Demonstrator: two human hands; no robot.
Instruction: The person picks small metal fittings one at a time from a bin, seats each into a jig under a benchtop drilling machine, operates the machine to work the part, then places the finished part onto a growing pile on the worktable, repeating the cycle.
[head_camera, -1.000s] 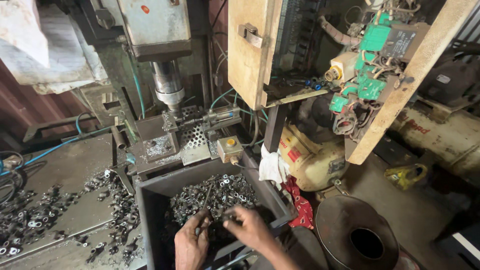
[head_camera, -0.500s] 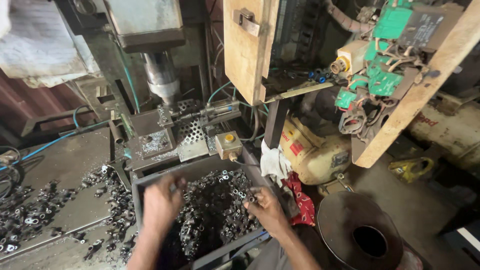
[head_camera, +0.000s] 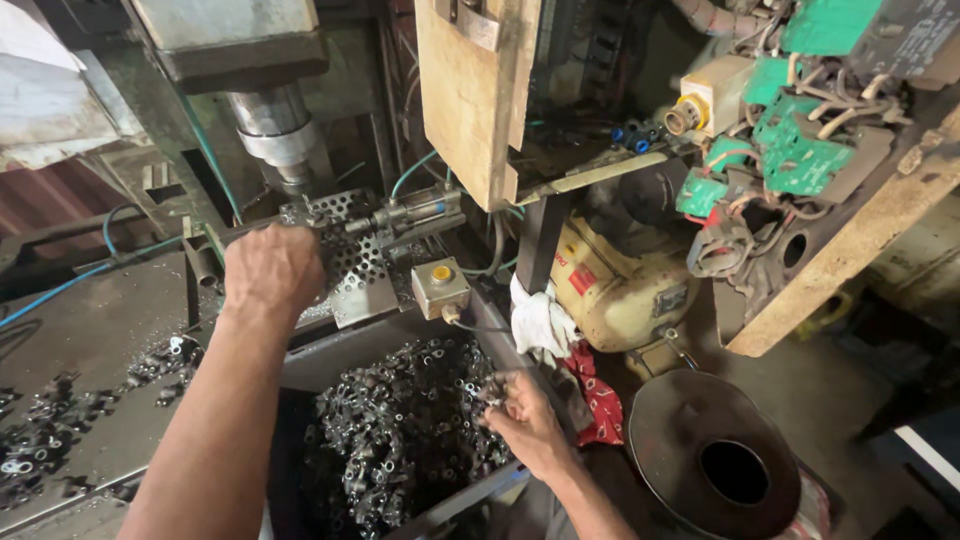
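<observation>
A few small metal parts (head_camera: 492, 392) are pinched in the curled fingers of the right hand (head_camera: 525, 425), just above the right edge of a dark metal bin (head_camera: 300, 365). The bin is filled with a big heap of small shiny metal pieces (head_camera: 400, 440). The left hand (head_camera: 270, 270) is raised higher up, at the machine's work spot, next to a grey plate full of little holes (head_camera: 355, 265). Its fingers are curled in, but whether anything is held in them cannot be told, since only the back of the hand is seen. A round steel spindle (head_camera: 272, 135) is seen above that hand. A small grey box with a yellow button (head_camera: 440, 287) is set just behind the bin. More small pieces (head_camera: 60, 430) are spread on the metal table to the left. A white rag (head_camera: 540, 322) and a red cloth (head_camera: 598, 395) are seen to the right of the bin, beside a cream-coloured motor (head_camera: 620, 290).
</observation>
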